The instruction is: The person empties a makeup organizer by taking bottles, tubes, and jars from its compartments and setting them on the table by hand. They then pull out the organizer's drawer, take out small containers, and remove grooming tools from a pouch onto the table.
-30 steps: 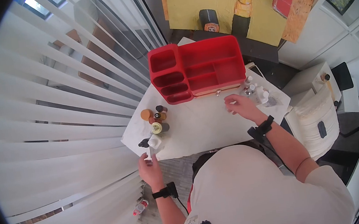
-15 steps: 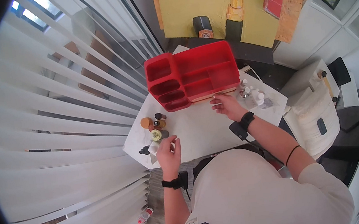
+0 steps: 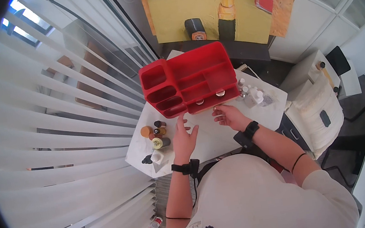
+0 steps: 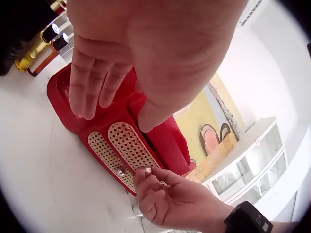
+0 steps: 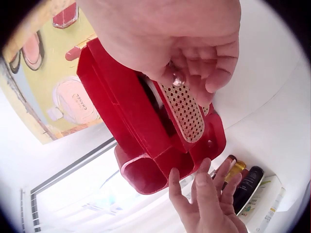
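A red desk organizer [image 3: 196, 77] stands at the back of the white table, its several compartments facing up. Its upper drawer [image 3: 212, 102] is pulled partway out, and two small round things lie inside. My right hand [image 3: 231, 116] pinches the clear round knob [image 4: 147, 170] on the drawer's cane-patterned front [image 4: 127, 141]. That knob [image 5: 178, 79] also shows between thumb and fingers in the right wrist view. My left hand [image 3: 185, 141] has its fingers extended, fingertips right at the organizer's front left corner. Below the pulled drawer, a second cane-patterned front [image 4: 104, 151] stays closed.
Several bottles and jars stand at the table's left, among them an orange-lidded jar [image 3: 146, 131] and a white bottle [image 3: 156, 157]. Clear bottles [image 3: 256, 98] are grouped at the right edge. Vertical blinds [image 3: 75, 174] hang on the left; a cushioned chair [image 3: 314, 117] is on the right.
My right hand has moved to the drawer knob and the drawer has come out toward me. My left hand has gone from the bottles up to the organizer's front left corner.
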{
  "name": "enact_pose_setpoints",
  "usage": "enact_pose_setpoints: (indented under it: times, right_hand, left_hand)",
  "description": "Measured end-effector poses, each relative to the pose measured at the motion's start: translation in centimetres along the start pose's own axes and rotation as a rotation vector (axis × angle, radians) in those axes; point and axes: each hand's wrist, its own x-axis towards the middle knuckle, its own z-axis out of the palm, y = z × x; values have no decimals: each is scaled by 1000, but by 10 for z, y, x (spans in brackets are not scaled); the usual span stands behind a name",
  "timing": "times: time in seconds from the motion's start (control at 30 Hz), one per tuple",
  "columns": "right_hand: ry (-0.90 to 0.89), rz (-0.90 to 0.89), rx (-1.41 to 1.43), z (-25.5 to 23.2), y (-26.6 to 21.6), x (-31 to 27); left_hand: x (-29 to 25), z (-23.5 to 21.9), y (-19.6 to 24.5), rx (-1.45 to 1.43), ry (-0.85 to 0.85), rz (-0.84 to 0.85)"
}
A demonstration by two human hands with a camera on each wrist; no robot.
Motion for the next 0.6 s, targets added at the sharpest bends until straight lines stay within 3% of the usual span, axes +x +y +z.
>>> enact_pose_setpoints:
  times: [0.1, 0.17, 0.27, 0.47, 0.6]
  right_hand:
    - [-21, 35, -22, -4, 7, -13]
    - [-67, 78, -65, -8, 9, -23]
    - [-98, 113, -141, -10, 11, -38]
    - [-187, 146, -212, -21, 4, -49]
    - [-240, 136, -339, -23, -17, -63]
  left_hand:
    - [11, 15, -10, -123, 9, -103]
    - [19, 23, -22, -498, -83, -285]
    - [24, 36, -39, -682, -122, -427]
    - [16, 36, -41, -776, -205, -483]
    - [8, 40, -37, -824, -161, -499]
